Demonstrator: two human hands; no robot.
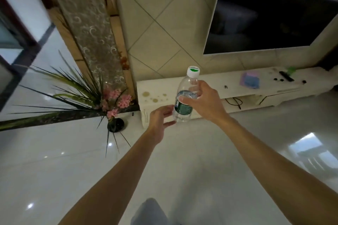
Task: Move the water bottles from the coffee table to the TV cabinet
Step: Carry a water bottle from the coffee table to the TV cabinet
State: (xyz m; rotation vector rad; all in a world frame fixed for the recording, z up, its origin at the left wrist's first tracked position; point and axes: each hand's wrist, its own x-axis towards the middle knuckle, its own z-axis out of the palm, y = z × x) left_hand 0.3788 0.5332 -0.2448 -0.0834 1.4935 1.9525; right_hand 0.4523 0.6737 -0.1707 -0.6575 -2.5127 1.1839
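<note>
A clear water bottle (184, 109) with a white cap and a dark green label is held upright in the air in front of the white TV cabinet (206, 84). My right hand (204, 102) grips the bottle around its middle. My left hand (161, 120) is beside the bottle's base, fingers loosely curled and its fingertips touching or nearly touching the bottom edge. The bottle hangs over the cabinet's left end. The coffee table is out of view.
A dark TV screen (274, 9) hangs on the tiled wall above the cabinet. On the cabinet lie a pink and blue cloth (250, 79), a remote (286, 76) and small dark bits. A black vase with spiky leaves and pink flowers (115, 124) stands on the glossy floor to the left.
</note>
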